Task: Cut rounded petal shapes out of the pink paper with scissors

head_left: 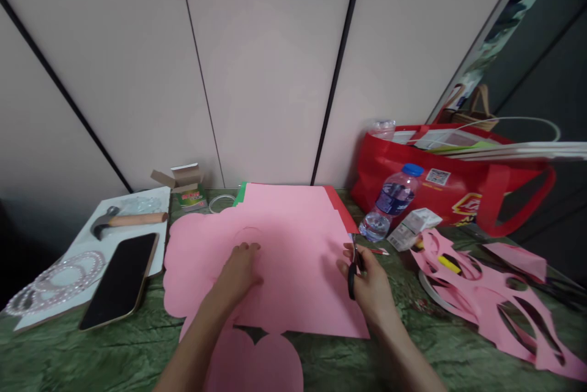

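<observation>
My right hand (369,282) is closed around a pair of scissors (352,279) with dark handles, its blades pointing away beside the right edge of a large pink paper sheet (302,257). My left hand (243,266) rests on the left part of the pink paper, fingers bent and thumb apart. Just beyond its fingertips a faint round outline (248,232) shows on the pink surface. Scalloped pink paper shapes (186,263) extend to the left, and another rounded pink piece (257,364) lies nearest me. Green and red sheets (342,211) peek out from beneath.
On the left are a hammer (132,219), a phone (120,282), a bead string (68,276) and a small open box (190,193). To the right stand a water bottle (389,205), a white carton (415,227) and a red bag (440,187). Cut pink scraps (490,297) lie before them.
</observation>
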Demonstrator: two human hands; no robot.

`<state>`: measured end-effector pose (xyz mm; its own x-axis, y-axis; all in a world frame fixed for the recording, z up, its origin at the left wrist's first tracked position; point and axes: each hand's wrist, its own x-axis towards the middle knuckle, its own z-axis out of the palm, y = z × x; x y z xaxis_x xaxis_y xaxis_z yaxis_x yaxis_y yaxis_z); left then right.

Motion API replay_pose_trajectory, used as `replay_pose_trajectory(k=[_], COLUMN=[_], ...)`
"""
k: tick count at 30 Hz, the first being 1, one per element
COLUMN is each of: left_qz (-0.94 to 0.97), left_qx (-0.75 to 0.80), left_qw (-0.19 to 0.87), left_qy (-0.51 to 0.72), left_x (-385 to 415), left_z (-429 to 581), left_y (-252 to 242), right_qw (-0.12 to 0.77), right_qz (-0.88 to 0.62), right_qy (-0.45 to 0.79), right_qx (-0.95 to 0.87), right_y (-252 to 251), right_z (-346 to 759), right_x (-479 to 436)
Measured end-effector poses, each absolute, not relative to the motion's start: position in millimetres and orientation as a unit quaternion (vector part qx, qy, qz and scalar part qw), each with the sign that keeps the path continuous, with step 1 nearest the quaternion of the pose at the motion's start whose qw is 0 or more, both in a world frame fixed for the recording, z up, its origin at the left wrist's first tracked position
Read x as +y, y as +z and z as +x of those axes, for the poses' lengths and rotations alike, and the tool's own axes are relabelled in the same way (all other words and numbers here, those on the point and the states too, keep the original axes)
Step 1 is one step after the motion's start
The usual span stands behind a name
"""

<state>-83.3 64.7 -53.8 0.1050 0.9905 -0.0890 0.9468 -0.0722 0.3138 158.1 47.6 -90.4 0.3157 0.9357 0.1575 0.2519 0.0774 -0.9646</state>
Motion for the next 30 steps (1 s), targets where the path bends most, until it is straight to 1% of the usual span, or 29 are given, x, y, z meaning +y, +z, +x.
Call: replay_pose_trajectory(k=[4, 8, 12, 16, 21, 25, 28, 30], left_qz=[0.725, 0.705, 0.701, 0.704, 0.696, 0.679, 0.647, 0.621], left_qx=[0.681, 0.704, 0.707, 0.704, 0.712, 0.729, 0.751, 0.758], left_qw=[0.101, 0.065, 0.051, 0.059, 0.082, 0.09, 0.09, 0.098], left_qy=[-0.005, -0.057, -0.08, -0.075, -0.044, 0.02, 0.1, 0.174], left_x=[62.6, 62.4, 65.4, 68.3, 68.1, 68.2, 69.6, 70.9], left_z=[-77.4, -75.9, -74.0, -75.7, -79.0, -84.8, -90.4, -93.3], left_y=[-56.5, -52.1, -54.1, -57.7, -58.9, -61.3, -60.9, -58.3], right_qw=[0.526, 0.518, 0.524, 0.533, 0.509, 0.506, 0.542, 0.625], right_qz=[-0.617, -0.625, -0.631, -0.627, -0.623, -0.636, -0.625, -0.583], right_qy=[0.296, 0.292, 0.284, 0.274, 0.269, 0.219, 0.175, 0.113], right_qx=[-0.504, -0.506, -0.497, -0.499, -0.53, -0.54, -0.534, -0.507], right_y=[-97.6, -102.8, -103.8, -98.6, -90.0, -79.8, -65.5, -53.7], right_z=[167.7, 169.5, 171.8, 168.7, 154.9, 151.2, 150.7, 148.6], right_x=[53.5, 56.0, 57.0, 55.0, 46.9, 38.9, 31.7, 26.2])
